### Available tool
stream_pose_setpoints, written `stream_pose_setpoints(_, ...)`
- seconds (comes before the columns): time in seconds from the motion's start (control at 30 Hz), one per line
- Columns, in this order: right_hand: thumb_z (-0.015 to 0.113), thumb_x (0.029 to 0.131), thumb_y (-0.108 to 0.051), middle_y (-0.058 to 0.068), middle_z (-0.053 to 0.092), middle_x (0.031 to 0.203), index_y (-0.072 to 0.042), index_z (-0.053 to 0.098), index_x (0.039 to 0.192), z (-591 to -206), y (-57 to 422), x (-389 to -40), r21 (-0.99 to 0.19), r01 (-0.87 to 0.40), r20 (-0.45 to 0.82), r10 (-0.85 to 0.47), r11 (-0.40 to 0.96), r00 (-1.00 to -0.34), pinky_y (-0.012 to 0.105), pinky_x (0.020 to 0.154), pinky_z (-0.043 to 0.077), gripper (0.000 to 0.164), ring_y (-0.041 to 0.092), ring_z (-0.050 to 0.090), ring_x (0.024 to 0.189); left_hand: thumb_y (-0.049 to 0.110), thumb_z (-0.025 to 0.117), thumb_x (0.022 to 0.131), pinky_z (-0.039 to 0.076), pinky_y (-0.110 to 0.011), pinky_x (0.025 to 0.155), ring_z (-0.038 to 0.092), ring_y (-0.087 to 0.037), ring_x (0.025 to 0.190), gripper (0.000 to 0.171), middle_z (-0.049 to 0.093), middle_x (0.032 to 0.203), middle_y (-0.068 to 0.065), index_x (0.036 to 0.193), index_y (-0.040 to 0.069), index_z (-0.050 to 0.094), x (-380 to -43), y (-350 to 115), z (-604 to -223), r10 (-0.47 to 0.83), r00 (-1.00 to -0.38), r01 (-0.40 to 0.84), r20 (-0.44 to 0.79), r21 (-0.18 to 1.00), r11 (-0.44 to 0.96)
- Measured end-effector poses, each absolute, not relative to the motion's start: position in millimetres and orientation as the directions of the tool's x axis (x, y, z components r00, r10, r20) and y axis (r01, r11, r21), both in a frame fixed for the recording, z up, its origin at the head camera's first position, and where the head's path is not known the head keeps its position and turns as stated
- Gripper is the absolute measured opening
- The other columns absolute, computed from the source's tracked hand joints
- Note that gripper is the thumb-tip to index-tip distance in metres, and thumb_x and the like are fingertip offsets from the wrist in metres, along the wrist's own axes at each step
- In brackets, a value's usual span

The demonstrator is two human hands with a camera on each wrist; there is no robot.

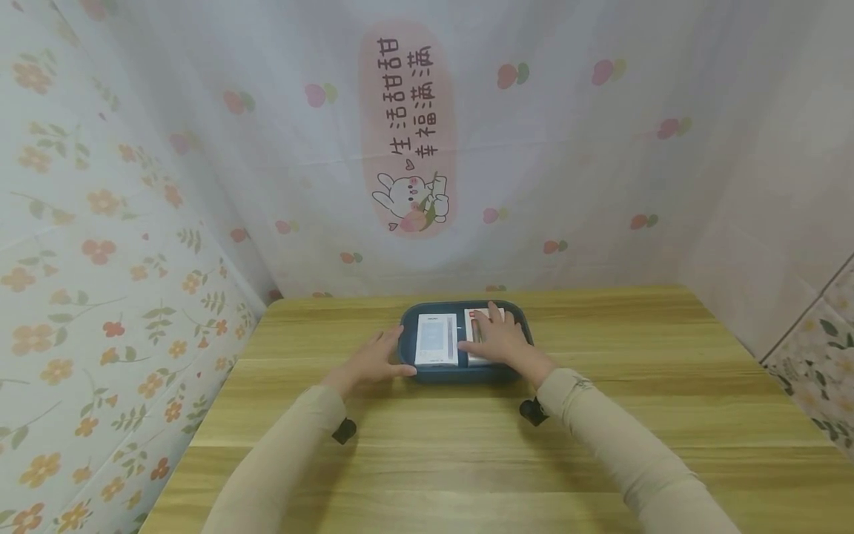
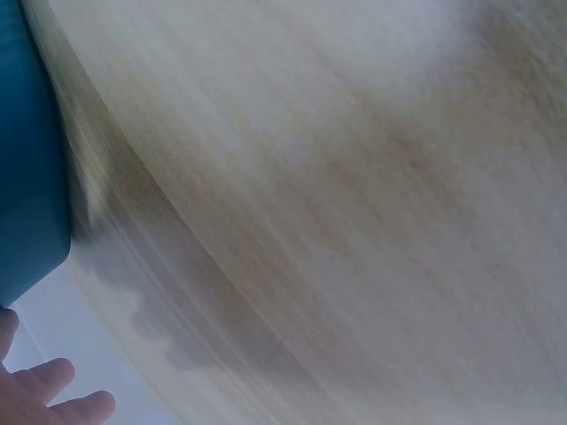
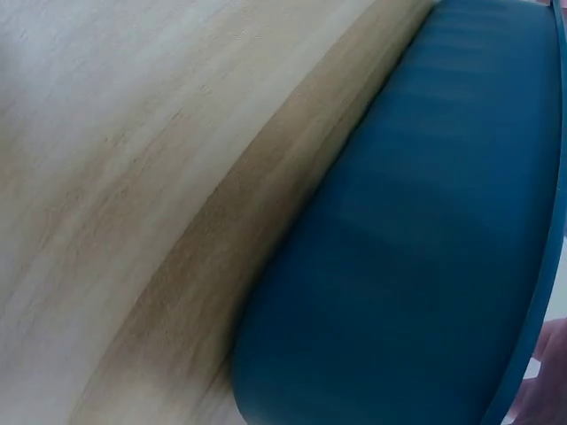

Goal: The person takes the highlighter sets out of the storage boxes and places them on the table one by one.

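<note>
In the head view, a dark blue basket (image 1: 494, 374) stands on the wooden table near its far edge. Two white boxes lie flat in it side by side: a left box (image 1: 437, 340) with a pale blue panel, and a right box (image 1: 471, 353) with a small red mark. My right hand (image 1: 499, 340) lies spread across the right box, its thumb at the box's left edge, hiding much of it. At the basket's left end, my left hand (image 1: 375, 362) has its thumb by the front corner and its fingers along the side. The left wrist view shows extended fingers (image 2: 40, 381).
The wooden table (image 1: 440, 452) extends around the basket on all sides. Behind it hangs a white curtain (image 1: 567, 156) with a printed rabbit and fruit. A flowered curtain (image 1: 100, 297) borders the left side. Dark wrist mounts (image 1: 532, 411) show beneath the forearms.
</note>
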State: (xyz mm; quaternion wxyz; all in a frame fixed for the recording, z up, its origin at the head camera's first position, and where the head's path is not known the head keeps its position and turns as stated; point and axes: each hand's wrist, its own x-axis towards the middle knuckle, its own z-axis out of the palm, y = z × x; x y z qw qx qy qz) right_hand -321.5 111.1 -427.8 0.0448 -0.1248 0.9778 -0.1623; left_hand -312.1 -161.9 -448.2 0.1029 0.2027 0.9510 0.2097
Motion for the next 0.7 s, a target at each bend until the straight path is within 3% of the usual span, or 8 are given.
stream_pose_setpoints(0.4,0.051,0.083,-0.058,0.026,0.014,0.148,-0.01,0.03,0.143,-424.7,105.8,-322.5,-0.292,-0.185,-0.103,-0.223,0.938,-0.969,0.061,0.097,0.031,0.08,0.054,0.023,0.127,0.065,0.058,0.074,0.016,-0.055,0.109,0.013,-0.042,0.137,0.102,0.016,0.153,-0.006,0.148,0.011,0.013,-311.6,-161.2,-446.1,0.429,-0.895,0.348,-0.117,0.418,0.839)
stream_pose_setpoints(0.7,0.053,0.082,-0.055,0.026,0.017,0.148,-0.011,0.031,0.143,-422.5,103.2,-325.5,-0.29,-0.159,-0.127,-0.202,0.944,-0.971,0.061,0.097,0.032,0.079,0.053,0.026,0.125,0.063,0.059,0.075,0.016,-0.054,0.109,0.012,-0.042,0.137,0.101,0.015,0.153,-0.007,0.148,0.01,0.013,-311.1,-161.3,-444.3,0.439,-0.89,0.352,-0.121,0.429,0.832)
